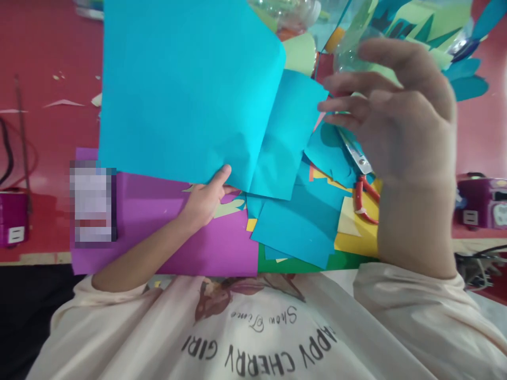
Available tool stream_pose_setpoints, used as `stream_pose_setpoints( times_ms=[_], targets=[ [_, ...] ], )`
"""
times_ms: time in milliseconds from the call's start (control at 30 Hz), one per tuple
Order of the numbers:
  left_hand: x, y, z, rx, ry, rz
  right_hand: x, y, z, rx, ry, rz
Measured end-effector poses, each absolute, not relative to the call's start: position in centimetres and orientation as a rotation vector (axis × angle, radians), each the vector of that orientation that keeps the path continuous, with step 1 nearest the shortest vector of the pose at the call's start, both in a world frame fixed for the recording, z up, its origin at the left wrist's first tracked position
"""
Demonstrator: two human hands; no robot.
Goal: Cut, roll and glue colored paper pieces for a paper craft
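On the red table: paper pretty much everywhere, with a big blue sheet held over the messy middle and left part of it.
Blue sheet's right side: a narrower flap angles off it; honestly can't tell if that's a fold or a second piece underneath.
Left hand: pinching the near edge of the blue sheet, thumb on top, other fingers mostly tucked under.
Right hand: up in the air on the right, nothing visible in its grip, fingers loosely curled and a bit spread. Fingertips are right by the flap's corner; can't tell if they touch.
Scissors: red handles, metal blades, lying on the paper just left of the right wrist, which hides a bit of one handle.
Underneath: purple sheet to the left, smaller blue pieces in the middle, then a yellow sheet and some green paper.
Phone-ish rectangle: on the purple sheet's left end, too pixelated to read.
Far side: clear plastic bottle, plus cut leafy shapes bunched up top right.
Edges: one purple box far left, black cables far right.
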State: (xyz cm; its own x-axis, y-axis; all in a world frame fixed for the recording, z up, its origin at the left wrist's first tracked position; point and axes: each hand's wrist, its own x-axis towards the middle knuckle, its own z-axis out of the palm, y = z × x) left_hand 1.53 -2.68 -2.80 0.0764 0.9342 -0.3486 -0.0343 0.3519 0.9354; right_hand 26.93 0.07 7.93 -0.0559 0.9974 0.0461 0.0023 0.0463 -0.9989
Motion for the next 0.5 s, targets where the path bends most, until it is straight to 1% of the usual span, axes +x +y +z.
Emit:
stream_pose_setpoints(
  times_ms=[33,100,200,300,400,500],
  targets=[
    [1.5,-2.9,-2.5,0.856,1.254,0.914,27.4,-0.8,7.9,-1.181,-1.336,1.164],
    [1.3,-3.1,-2.1,0.734,1.217,0.943,28.9,-2.9,7.7,-1.268,-1.420,0.959],
    [1.2,-3.2,-1.8,0.650,1.172,1.004,31.6,-6.1,6.7,-1.674,-1.521,0.680],
    [1.5,-3.2,-2.1,0.748,1.148,0.926,34.3,-8.7,5.1,-2.201,-1.674,0.434],
    [1.8,-3.4,-2.8,0.869,1.183,0.830,35.8,-10.5,3.2,-2.431,-1.659,0.386],
    [1.4,-3.7,-3.8,1.152,1.270,0.846,36.0,-11.4,1.9,-2.487,-1.667,0.348]
  ],
)
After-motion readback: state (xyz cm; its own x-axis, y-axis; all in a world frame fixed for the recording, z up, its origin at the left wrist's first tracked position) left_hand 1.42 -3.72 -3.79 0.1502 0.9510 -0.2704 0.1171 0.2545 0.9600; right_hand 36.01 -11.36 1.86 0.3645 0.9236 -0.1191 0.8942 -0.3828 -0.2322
